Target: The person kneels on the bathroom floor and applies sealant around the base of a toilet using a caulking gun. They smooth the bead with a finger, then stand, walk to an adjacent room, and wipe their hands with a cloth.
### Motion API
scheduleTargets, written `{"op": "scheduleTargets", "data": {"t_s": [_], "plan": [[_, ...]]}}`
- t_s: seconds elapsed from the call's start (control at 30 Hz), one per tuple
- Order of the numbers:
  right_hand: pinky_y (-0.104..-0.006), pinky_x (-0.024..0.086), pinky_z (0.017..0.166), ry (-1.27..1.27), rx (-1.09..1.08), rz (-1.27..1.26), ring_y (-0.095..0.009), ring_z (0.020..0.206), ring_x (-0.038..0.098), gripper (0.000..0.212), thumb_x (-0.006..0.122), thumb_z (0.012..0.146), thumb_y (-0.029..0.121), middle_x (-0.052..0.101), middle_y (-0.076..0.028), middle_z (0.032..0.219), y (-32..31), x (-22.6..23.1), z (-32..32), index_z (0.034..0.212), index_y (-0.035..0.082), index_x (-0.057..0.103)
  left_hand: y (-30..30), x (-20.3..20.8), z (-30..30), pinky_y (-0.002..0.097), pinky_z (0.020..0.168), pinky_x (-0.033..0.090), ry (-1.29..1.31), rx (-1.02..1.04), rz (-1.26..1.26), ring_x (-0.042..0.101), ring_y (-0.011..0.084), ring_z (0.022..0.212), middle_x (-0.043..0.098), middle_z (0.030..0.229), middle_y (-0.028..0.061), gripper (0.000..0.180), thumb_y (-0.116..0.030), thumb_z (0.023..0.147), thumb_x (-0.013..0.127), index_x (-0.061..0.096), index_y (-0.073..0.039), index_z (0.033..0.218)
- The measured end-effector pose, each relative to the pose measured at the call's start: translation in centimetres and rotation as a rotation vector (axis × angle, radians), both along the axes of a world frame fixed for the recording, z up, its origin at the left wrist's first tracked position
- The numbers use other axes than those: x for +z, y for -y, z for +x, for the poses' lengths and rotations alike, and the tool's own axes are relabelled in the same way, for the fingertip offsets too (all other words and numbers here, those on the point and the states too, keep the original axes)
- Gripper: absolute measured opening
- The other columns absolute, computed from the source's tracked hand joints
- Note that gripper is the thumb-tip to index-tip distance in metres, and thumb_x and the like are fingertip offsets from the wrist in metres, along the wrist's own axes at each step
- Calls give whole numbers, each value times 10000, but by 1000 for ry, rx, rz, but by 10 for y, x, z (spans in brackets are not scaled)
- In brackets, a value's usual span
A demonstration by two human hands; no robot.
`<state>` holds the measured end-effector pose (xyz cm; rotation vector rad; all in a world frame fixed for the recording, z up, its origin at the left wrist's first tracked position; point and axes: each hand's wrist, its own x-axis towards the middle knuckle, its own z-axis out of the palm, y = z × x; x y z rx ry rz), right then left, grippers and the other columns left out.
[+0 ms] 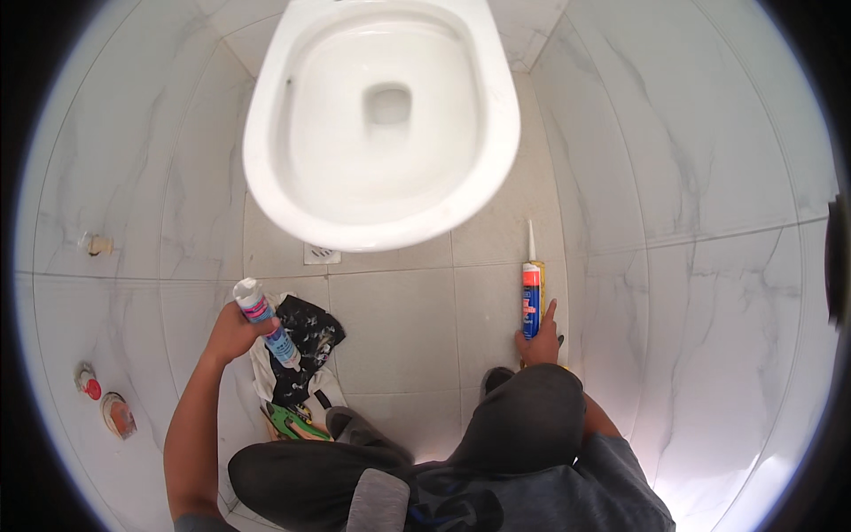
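My left hand (238,332) is closed round a sealant cartridge (282,344) with a white, pink and blue label. It is held at a slant above a black and white cloth (308,330) smeared with white. My right hand (538,344) grips the rear of a caulking gun (543,282), whose yellow frame shows beside a blue and orange cartridge (531,297). The index finger lies stretched along the gun's side. A long white nozzle (531,239) points away from me. The gun's handle is mostly hidden by my hand and knee.
A white toilet bowl (381,235) stands ahead, with a floor drain (321,255) near its front left. Marbled tile walls (700,293) close in on both sides. Pipe openings (117,415) show in the left wall. Green-handled tools (291,422) lie by my left foot.
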<state>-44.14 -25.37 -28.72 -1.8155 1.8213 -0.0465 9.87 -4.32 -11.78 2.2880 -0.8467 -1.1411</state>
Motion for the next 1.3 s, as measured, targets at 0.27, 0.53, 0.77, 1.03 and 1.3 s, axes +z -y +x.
{"op": "scheduleTargets", "data": {"t_s": [0.27, 0.53, 0.77, 1.03, 1.3], "plan": [[-448, 552, 852, 323, 7, 121, -354, 937, 695, 1195, 813, 776, 168, 664, -241, 1038, 4, 41, -13, 1632, 37, -12, 7, 41, -22, 388, 865, 553, 88, 270, -88, 726, 251, 928, 748, 975, 135, 395, -230, 783, 863, 685, 10, 1041], [-383, 600, 790, 571, -145, 393, -254, 850, 721, 1230, 826, 747, 112, 696, -169, 986, 41, 122, -14, 1627, 49, -30, 41, 164, -97, 391, 893, 542, 331, 501, -136, 710, 273, 992, 720, 1052, 152, 506, -215, 761, 889, 627, 0, 1137], [-404, 612, 789, 615, -231, 630, -264, 889, 722, 1250, 861, 668, 36, 683, -183, 1059, 85, 287, -29, 1629, 67, 64, 89, 385, -181, 433, 887, 530, 303, 317, 48, 672, 355, 1012, 644, 1105, 181, 535, -221, 751, 891, 598, 0, 1141], [-423, 606, 825, 602, -111, 694, -289, 932, 723, 1229, 863, 635, 8, 703, -199, 1054, 89, 439, -21, 1616, 35, 123, 119, 527, -168, 458, 1001, 496, 329, -165, -92, 590, 415, 1154, 587, 1217, 198, 682, -159, 727, 871, 573, -51, 1330], [-409, 584, 871, 511, 27, 712, -276, 953, 729, 1246, 906, 584, 55, 742, -182, 1060, 102, 569, -47, 1622, 113, 218, 192, 500, -104, 459, 1001, 506, 362, -235, 36, 620, 409, 1143, 616, 1185, 222, 683, -243, 692, 909, 601, 6, 1249]]}}
